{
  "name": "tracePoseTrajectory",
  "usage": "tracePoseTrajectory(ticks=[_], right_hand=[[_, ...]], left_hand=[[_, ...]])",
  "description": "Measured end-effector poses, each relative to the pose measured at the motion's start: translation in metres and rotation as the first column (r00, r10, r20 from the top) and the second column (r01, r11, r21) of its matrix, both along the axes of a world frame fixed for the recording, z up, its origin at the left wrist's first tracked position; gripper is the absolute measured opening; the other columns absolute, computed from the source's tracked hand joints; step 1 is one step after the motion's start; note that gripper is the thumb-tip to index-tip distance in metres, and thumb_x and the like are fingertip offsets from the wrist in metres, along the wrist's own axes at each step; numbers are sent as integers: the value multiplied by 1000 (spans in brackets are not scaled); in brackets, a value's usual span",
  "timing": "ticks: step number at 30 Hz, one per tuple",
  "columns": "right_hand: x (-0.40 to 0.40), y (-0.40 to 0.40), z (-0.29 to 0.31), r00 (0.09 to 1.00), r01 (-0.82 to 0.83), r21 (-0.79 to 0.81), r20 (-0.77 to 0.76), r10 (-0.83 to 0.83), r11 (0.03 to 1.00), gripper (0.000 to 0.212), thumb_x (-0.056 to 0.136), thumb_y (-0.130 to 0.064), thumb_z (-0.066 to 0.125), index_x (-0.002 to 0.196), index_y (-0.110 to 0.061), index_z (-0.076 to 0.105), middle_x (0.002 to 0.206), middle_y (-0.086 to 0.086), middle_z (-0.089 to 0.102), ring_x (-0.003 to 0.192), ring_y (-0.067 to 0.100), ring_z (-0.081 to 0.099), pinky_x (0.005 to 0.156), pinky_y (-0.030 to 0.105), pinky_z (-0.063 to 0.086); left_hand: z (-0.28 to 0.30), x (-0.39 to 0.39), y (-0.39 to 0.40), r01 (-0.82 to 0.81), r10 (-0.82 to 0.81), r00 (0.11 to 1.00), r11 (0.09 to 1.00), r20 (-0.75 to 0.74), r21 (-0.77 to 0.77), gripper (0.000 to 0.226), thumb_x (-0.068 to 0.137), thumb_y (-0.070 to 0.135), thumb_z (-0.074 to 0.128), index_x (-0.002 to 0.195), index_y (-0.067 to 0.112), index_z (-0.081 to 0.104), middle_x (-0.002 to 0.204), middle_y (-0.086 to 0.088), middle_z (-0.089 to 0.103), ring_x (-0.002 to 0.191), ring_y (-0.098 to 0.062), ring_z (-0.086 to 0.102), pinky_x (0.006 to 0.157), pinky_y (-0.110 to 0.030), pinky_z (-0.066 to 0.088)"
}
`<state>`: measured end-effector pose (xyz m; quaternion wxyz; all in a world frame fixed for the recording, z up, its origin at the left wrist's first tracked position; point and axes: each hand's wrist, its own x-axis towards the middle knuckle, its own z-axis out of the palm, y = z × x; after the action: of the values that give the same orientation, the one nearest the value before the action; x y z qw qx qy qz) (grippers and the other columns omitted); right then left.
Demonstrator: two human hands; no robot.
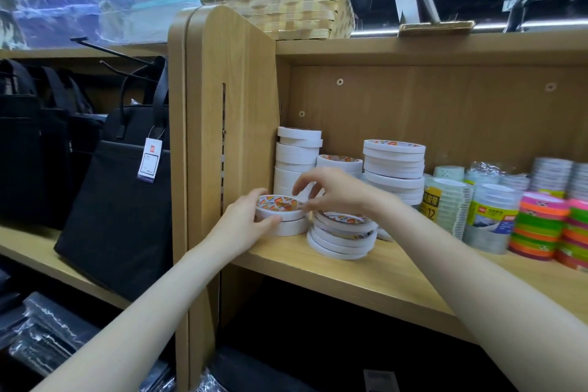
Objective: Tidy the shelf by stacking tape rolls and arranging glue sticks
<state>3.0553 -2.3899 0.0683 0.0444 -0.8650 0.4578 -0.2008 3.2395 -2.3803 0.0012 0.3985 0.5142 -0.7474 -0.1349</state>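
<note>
The wooden shelf [366, 267] already carries several white tape stacks: a tall one [297, 156] in the back left corner, another tall one [394, 169] further right, a leaning front stack [342, 237] that looks untidy, and a low pile [281, 216] at the front left, so by my judgement stacking is partway done and no glue sticks can be seen. The left hand [245, 221] grips the low pile's top roll, while the right hand [331, 189] hovers just above it, fingers loosely spread and holding nothing. Legible writing is scarce: a "12" on the clear tape pack [442, 207]; the bag's tag [149, 157] is unreadable.
</note>
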Motion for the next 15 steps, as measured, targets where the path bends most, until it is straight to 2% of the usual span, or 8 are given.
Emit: tracePoseTrajectory(ticks=[2,5,8,11,13,15], right_hand=[[-15,12,6,999,32,-43,17,-31,999,24,85,-10,63,109,-14,61,102,-6,57,93,12,59,68,18,49],[-40,36,11,998,57,-92,-7,-58,994,19,86,-18,64,105,-16,64,100,-7,61,89,8,57,68,15,46],[-57,57,6,979,110,9,-171,-106,994,28,82,-30,68,108,-20,62,100,-10,61,80,2,53,63,11,38],[-60,60,-8,919,188,-22,-349,-184,982,35,77,-32,72,106,-18,60,95,-6,59,79,9,52,64,22,38],[-61,56,-15,936,195,27,-306,-177,981,29,77,-23,71,96,-6,58,85,6,61,61,12,55,52,25,42],[-64,54,-17,977,167,189,-163,-137,968,24,77,-11,70,88,1,52,75,14,59,45,12,53,40,22,40]], left_hand=[[3,-7,-5,-5,5,1000,1000,20,1,60,89,28,60,141,16,34,135,-8,49,120,-20,49,102,-31,39],[4,-14,-8,-10,9,999,1000,43,21,64,89,29,60,143,15,29,142,-8,42,127,-21,42,105,-32,33],[-2,-22,-8,-36,33,992,999,123,26,76,83,35,65,145,17,25,150,-10,28,138,-22,26,112,-35,24],[-3,-26,-6,-125,123,988,992,94,14,80,81,31,69,145,15,23,147,-9,33,136,-23,30,107,-32,27],[0,-24,-7,-164,162,985,986,51,26,78,82,26,68,144,14,23,143,-9,40,132,-25,35,104,-33,30],[1,-18,-10,-197,196,980,980,36,33,72,85,20,64,144,13,23,140,-10,43,130,-26,37,102,-34,33]])
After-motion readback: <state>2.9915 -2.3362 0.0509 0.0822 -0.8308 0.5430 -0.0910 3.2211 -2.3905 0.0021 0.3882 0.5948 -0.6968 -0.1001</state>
